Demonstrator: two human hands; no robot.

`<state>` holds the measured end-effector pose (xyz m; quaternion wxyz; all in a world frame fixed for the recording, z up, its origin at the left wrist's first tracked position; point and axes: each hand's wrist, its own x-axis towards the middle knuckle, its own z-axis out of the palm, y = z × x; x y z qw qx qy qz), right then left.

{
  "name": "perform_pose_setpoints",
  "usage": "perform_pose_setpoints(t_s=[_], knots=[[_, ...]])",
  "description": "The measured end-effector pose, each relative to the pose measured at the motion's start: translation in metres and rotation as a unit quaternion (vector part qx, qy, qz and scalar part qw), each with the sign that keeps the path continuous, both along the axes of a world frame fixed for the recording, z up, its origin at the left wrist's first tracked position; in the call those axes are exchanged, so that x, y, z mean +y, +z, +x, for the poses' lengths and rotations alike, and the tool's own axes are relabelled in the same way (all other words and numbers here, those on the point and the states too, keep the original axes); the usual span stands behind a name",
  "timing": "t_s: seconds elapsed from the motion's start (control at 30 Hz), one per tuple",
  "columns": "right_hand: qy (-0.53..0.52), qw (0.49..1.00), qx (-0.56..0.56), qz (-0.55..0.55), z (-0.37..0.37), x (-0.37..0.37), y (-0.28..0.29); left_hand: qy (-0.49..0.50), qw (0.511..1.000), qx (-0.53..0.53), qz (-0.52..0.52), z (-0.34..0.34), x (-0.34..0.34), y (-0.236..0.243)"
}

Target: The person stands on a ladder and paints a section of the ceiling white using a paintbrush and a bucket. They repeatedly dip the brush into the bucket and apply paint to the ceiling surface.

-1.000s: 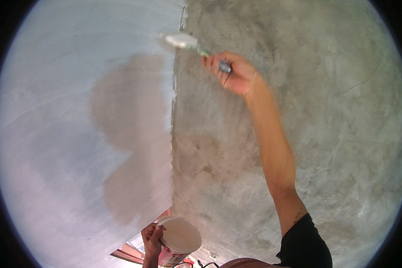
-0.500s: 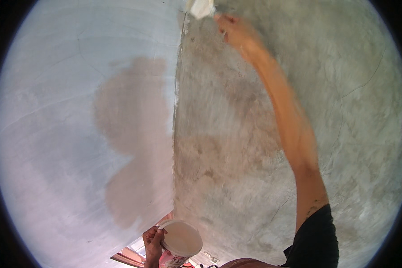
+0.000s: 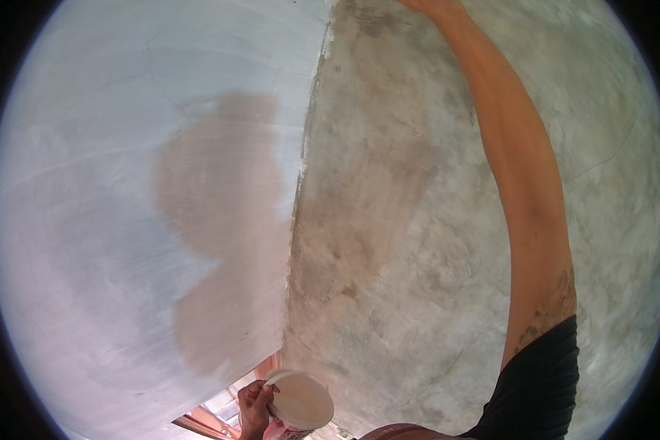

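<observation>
Low in the picture, my left hand [image 3: 254, 407] grips a white plastic bucket [image 3: 302, 402] by its rim, the thumb over the edge. The bucket tilts so that its pale inside shows; I cannot tell how much paint or other liquid is in it. My right hand [image 3: 427, 6] is stretched up to the top edge of the picture, near the bare grey wall [image 3: 389, 242]. Its fingers are cut off there, so what they hold is out of sight.
A pale bluish-white wall [image 3: 95, 220] meets the grey one at a rough vertical corner line [image 3: 301, 169]. A shadow of a head and body falls on the pale wall. Below, near the bucket, a reddish-brown wooden frame [image 3: 205, 424] shows.
My right hand, which held a white brush-like tool by the corner, has moved up and to the right, and the tool has left the picture. The left hand and bucket have hardly moved.
</observation>
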<state>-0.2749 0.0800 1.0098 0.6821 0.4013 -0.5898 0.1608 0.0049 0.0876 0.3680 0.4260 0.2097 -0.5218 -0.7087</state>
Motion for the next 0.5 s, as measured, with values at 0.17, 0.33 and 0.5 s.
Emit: perform_pose_setpoints(t_s=[0.17, 0.33, 0.5], knots=[[0.070, 0.995, 0.056, -0.036, -0.008, -0.015, 0.019, -0.060, 0.988, -0.144, -0.013, 0.012, -0.011, -0.014], [0.013, 0.992, 0.123, -0.028, -0.012, -0.023, 0.045, 0.006, 0.967, -0.205, -0.154, 0.017, -0.005, -0.026], [-0.046, 0.978, 0.199, -0.036, -0.032, -0.035, 0.068, 0.021, 0.912, -0.165, -0.376, 0.018, -0.017, -0.057]])
